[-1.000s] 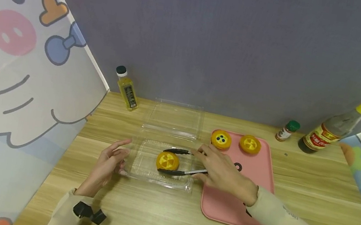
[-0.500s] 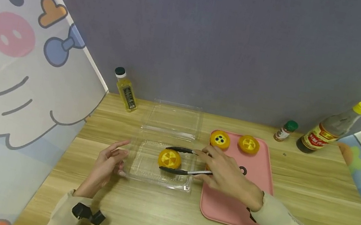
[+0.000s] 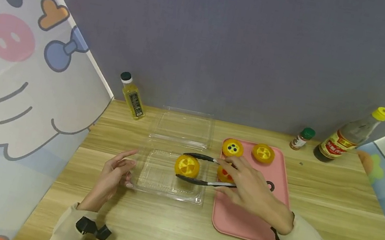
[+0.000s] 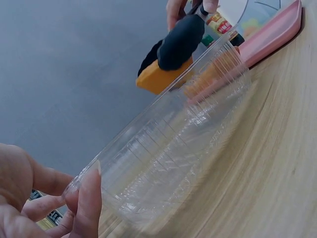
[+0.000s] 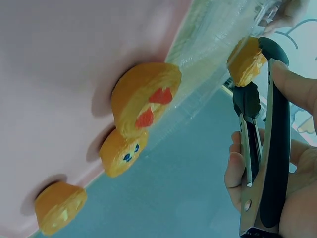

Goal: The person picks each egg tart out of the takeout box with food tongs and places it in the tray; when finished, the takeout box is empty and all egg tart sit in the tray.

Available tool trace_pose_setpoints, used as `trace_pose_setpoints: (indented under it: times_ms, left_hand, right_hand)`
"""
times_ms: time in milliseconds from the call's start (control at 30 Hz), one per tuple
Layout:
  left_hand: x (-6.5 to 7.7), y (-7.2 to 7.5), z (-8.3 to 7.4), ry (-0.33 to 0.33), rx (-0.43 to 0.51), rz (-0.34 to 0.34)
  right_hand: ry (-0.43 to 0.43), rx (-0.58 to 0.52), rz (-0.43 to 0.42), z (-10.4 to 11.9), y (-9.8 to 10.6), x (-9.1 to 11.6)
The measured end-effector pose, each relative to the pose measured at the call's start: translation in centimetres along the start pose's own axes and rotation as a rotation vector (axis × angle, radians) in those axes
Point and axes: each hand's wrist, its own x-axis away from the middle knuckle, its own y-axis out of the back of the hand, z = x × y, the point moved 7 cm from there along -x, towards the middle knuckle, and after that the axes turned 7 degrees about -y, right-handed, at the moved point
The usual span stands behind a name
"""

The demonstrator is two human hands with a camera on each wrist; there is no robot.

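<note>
My right hand grips a pair of black-tipped tongs. Between the tongs' tips sits an egg tart with yellow-orange wedges on top. The left wrist view shows this tart raised at the rim height of a clear plastic clamshell box. At the box's left side, my left hand pinches the rim between thumb and fingers. The box's lid lies folded back toward the wall. A red-topped tart on the pink tray is partly hidden by my right hand in the head view.
Right of the box lies the pink tray, bearing a blue-dotted tart and a wedge-topped tart. Along the wall stand an oil bottle, a green-capped spice jar and a yellow-capped sauce bottle.
My right hand has moved right with the tongs, and the tart between them has shifted right and slightly up over the box. The left hand has stayed at the box's rim.
</note>
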Motion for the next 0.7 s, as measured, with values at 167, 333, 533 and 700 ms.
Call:
trace_pose_setpoints:
  times_ms: [167,333,533,700]
  left_hand:
    - [0.0,0.0,0.1,0.016,-0.003,-0.019]
    - [0.1,0.0,0.1,0.030,-0.009,-0.027]
    - [0.2,-0.1,0.1,0.029,-0.006,-0.025]
    - [0.2,-0.3,0.0,0.021,-0.010,-0.010]
  right_hand:
    - [-0.004,-0.003,-0.023,-0.4,0.8,0.7]
    - [-0.030,-0.010,-0.032,-1.1,1.5,1.4]
    - [-0.062,0.007,-0.053,-2.1,2.2,2.4]
    - [-0.093,0.013,-0.074,-3.1,2.5,3.6]
